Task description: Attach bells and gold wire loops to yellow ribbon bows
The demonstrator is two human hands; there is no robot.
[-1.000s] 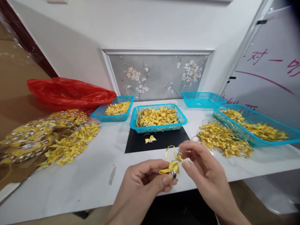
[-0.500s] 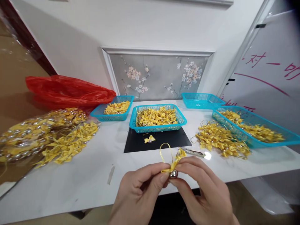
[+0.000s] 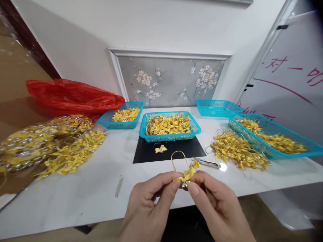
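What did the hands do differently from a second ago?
The right hand moved in from the right and pinched the yellow bow together with the left hand, which held it all along. That uncovered the metal clip on the table. Baskets and bow piles stayed put.

We see a yellow ribbon bow with a gold loop and a silver bell. The baskets are turquoise, filled with yellow bows. The counter is white with faint grey marbling, carrying a black mat. A red plastic bag lies at the back left. The wall panel is grey with white and pink blossoms; the whiteboard bears pink writing.
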